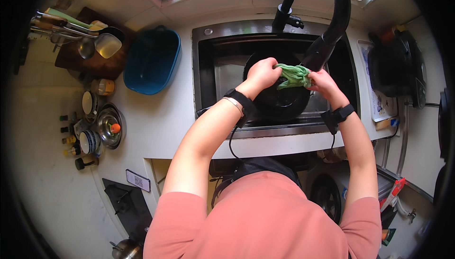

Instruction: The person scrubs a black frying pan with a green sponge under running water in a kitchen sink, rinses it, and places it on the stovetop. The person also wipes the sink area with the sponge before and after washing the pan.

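A green cloth (293, 75) is stretched and bunched between my two hands above the sink. My left hand (263, 72) grips its left end, and my right hand (321, 81) grips its right end. Under the cloth, a round black pan (280, 104) sits in the dark sink basin (227, 78). The black faucet's spray head (318, 51) hangs just behind the cloth, close to my right hand. Whether water is running cannot be told. Both wrists wear black bands with cables.
Left of the sink stands a blue plastic basin (153, 63), with a wooden board (103, 60), utensils and metal bowls (108, 126) beyond. A phone (138, 180) lies near the stove. A tray (384, 102) and a black appliance (398, 67) are at the right. Bottles line the window sill.
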The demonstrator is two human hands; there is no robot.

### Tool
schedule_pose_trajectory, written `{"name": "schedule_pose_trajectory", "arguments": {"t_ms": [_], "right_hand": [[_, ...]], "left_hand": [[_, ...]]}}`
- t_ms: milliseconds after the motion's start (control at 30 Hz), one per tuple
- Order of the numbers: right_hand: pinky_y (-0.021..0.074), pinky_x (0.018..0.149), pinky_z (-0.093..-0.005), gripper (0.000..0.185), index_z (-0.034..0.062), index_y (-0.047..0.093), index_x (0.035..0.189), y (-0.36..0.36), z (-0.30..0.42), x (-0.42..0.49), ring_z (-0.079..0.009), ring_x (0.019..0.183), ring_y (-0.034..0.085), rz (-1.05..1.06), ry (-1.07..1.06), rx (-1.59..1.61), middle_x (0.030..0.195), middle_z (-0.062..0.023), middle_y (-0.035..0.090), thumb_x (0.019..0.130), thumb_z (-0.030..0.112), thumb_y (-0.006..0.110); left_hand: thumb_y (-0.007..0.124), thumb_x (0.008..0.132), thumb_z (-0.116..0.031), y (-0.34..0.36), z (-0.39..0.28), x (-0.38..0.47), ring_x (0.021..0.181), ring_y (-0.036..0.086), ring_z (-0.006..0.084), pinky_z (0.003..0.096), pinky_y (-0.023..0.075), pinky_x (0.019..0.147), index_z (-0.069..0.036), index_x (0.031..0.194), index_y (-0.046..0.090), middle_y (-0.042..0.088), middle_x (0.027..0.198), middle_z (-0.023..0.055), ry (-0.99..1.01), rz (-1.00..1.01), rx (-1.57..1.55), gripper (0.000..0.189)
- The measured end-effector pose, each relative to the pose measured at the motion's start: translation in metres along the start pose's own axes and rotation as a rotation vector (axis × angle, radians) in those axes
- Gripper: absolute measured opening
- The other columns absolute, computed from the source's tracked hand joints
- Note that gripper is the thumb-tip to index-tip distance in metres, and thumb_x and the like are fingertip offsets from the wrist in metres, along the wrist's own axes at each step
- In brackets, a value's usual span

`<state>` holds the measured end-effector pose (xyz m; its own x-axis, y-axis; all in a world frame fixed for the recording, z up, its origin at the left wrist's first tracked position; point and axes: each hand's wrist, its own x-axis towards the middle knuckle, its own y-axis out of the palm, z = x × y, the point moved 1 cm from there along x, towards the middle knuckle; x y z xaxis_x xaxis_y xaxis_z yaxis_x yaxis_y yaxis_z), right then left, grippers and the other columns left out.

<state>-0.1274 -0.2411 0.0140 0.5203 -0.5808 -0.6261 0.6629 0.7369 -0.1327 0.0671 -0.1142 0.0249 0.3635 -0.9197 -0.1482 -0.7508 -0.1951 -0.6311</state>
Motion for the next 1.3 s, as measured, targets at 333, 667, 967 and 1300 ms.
{"name": "schedule_pose_trajectory", "arguments": {"t_ms": [333,667,967,1300], "right_hand": [[0.0521,0.061,-0.0308,0.013,0.014,0.051,0.1,-0.078,-0.054,0.046,-0.0168,0.084,0.065,-0.147,0.244,-0.015,0.091,-0.002,0.065,0.087,0.015,0.052],[0.0508,0.078,-0.0476,0.051,0.0185,0.047,0.129,-0.025,-0.09,0.112,-0.0317,0.1,0.055,-0.024,0.29,-0.26,0.122,-0.0099,0.052,0.081,0.025,0.063],[0.045,0.096,-0.0404,0.082,0.0132,0.039,0.138,0.053,-0.121,0.152,-0.0385,0.12,0.045,0.141,0.218,-1.214,0.138,-0.0274,0.034,0.067,0.031,0.076],[0.0529,0.078,-0.0386,0.025,0.0006,0.067,0.093,0.048,-0.164,0.185,-0.0317,0.091,0.065,0.126,0.317,-1.177,0.1,-0.0222,0.064,0.074,0.015,0.062]], "left_hand": [[0.053,0.082,-0.016,0.007,0.061,0.008,0.074,0.065,0.0179,0.03,0.0492,0.065,-0.001,0.095,0.051,0.063,0.084,0.0086,-0.451,-0.002,-0.73,0.02],[0.06,0.08,-0.023,0.006,0.055,-0.028,0.104,0.058,0.0313,0.0384,0.0461,0.09,-0.004,0.112,0.059,0.064,0.11,0.0139,-0.177,0.163,0.189,0.037],[0.07,0.075,-0.029,-0.052,0.107,-0.109,0.096,0.058,0.0317,0.0403,0.0475,0.084,-0.007,0.114,0.056,0.061,0.099,0.0135,-0.248,0.256,0.645,0.047],[0.069,0.077,-0.024,-0.048,0.129,-0.12,0.084,0.061,0.0305,0.0402,0.0493,0.073,-0.01,0.108,0.057,0.063,0.087,0.01,-0.204,0.203,0.559,0.036]]}}
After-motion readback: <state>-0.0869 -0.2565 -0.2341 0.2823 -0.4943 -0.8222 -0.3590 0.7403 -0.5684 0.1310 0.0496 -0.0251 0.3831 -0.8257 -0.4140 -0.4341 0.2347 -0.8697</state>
